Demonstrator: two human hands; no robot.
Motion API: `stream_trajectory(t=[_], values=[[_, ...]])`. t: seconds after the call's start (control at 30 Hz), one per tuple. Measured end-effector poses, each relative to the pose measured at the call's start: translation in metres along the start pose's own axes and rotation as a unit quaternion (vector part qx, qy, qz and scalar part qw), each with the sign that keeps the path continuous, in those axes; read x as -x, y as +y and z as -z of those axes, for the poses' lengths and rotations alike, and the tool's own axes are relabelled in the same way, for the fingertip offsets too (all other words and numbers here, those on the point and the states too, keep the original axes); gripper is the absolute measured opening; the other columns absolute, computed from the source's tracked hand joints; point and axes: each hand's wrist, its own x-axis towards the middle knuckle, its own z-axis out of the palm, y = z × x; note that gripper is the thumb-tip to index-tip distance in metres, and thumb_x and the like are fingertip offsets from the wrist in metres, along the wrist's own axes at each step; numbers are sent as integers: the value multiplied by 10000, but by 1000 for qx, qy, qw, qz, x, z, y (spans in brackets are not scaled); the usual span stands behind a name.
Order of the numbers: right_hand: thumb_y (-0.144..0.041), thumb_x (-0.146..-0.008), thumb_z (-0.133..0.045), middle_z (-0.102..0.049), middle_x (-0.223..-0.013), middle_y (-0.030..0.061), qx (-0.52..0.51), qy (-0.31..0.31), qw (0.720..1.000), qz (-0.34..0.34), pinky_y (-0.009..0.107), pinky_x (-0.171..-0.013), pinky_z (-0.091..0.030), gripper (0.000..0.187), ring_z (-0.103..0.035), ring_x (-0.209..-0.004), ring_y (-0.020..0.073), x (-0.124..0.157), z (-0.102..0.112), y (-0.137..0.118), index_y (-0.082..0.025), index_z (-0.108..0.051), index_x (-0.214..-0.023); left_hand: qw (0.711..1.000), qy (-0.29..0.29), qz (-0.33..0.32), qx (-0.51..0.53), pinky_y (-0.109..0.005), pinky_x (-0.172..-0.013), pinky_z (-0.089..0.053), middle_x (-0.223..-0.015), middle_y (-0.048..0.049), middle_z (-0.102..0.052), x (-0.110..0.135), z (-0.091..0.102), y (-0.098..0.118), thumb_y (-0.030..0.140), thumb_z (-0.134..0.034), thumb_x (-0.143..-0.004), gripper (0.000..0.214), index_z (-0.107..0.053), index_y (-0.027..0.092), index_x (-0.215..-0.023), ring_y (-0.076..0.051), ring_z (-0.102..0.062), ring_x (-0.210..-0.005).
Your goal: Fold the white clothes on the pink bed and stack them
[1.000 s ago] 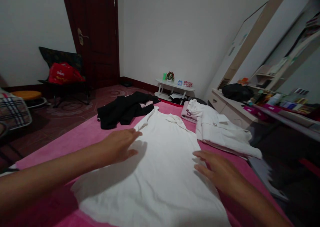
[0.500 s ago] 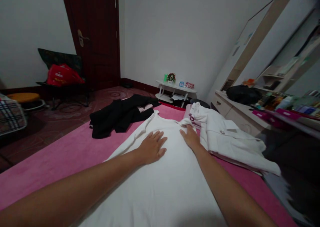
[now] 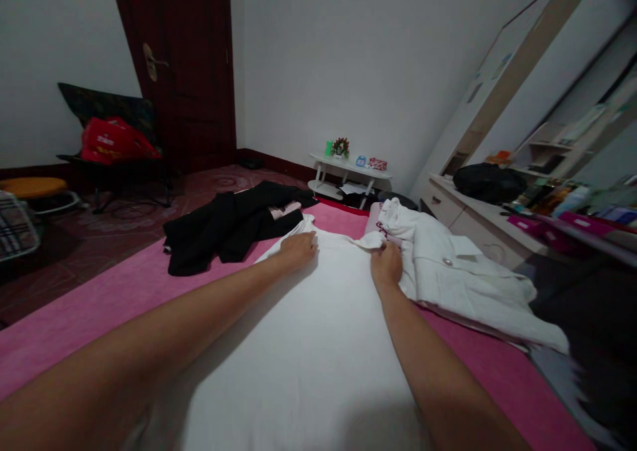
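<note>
A white top (image 3: 318,345) lies spread flat on a pink bed cover (image 3: 119,298), its neckline at the far end. My left hand (image 3: 298,251) is closed at the top's far left shoulder, fingers bent onto the fabric. At the far right shoulder, my right hand (image 3: 387,265) pinches the edge of the cloth, where a bit of it is folded up. Black clothing (image 3: 223,229) is heaped just beyond my left hand. To the right of my right hand lies a white garment with a metal button (image 3: 462,285).
A low white table (image 3: 343,164) with small items stands by the far wall. On the right is a dresser (image 3: 478,229) crowded with bottles and a black bag (image 3: 490,182). A folding chair with a red bag (image 3: 117,140) stands near the door (image 3: 184,73) at the left.
My left hand has gone from lying flat on the top to closing at its left shoulder. My right hand has closed on the right shoulder edge. The view has shifted slightly.
</note>
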Motion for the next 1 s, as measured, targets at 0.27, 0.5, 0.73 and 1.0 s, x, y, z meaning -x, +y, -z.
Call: stream_trajectory(t=[0.27,0.5,0.73,1.0], values=[[-223,-862,-429,-678,-977,81,-20,-72,995,70,343,-786,-443,516,-628,-848,240,6,2,-7,-210,-418,-1377,999,-1,38,-11,-391,-850,-483,-1219,-161,-581,-52,-5,-7,215,-572,-811,436,-553,172,-1245,-304,-596,-1068],[-296,-838,-477,-630,-1171,102,-200,-85,972,86,309,-879,-453,641,-619,-996,205,-2,-11,3,-143,-293,-1432,997,63,52,0,-338,-851,-468,-1092,-168,-620,-68,-13,-21,161,-362,-914,308,-593,89,-1105,-252,-600,-1030],[-435,-900,-453,-493,-1369,160,-17,-200,962,183,401,-1022,-343,711,-466,-1237,287,4,-5,-9,-126,-193,-1486,996,48,-77,-18,-309,-925,-442,-1133,-172,-607,-55,-30,-28,166,-387,-905,299,-608,60,-1076,-225,-586,-1048],[-452,-964,-302,-435,-1420,169,94,-215,947,218,453,-1047,-278,640,-376,-1300,302,9,-6,-13,-127,-170,-1499,971,8,-231,-62,-310,-1095,-294,-1439,-136,-429,15,-13,-62,241,-260,-973,459,-441,91,-1367,-196,-412,-1307]])
